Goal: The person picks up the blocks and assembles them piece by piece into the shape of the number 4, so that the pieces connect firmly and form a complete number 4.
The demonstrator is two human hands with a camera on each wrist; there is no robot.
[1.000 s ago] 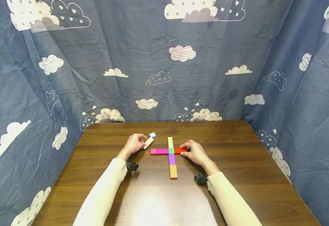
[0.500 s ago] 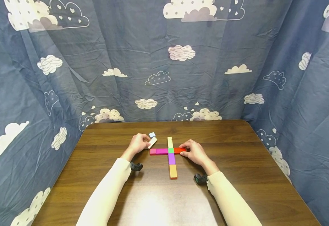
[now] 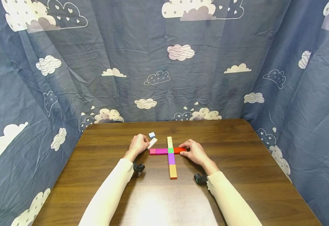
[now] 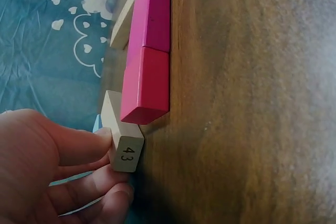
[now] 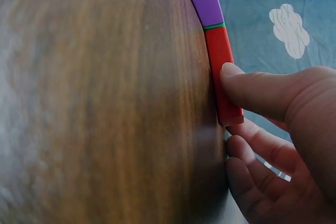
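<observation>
My left hand (image 3: 138, 145) pinches a pale wooden block (image 3: 153, 142) between thumb and fingers. In the left wrist view the block's end (image 4: 128, 153) carries the number 43, and it lies close beside a pink block (image 4: 147, 85). A small light-blue block (image 3: 151, 135) sits just beyond the pale one. With thumb and fingers, my right hand (image 3: 194, 153) grips a red block (image 3: 178, 150), the right arm of a cross of blocks on the table. A green block (image 3: 171, 150) forms the cross's centre.
From the green centre, a magenta block (image 3: 161, 151) and the pink one extend left. A pale yellow block (image 3: 169, 142) points away; a purple block (image 3: 171, 158) and an orange block (image 3: 173, 171) run nearer. Behind the brown wooden table (image 3: 223, 131) hangs a cloud-patterned curtain (image 3: 204, 81).
My left hand has moved right with the pale block, bringing it nearer the cross's left end. My right hand has stayed on the red block.
</observation>
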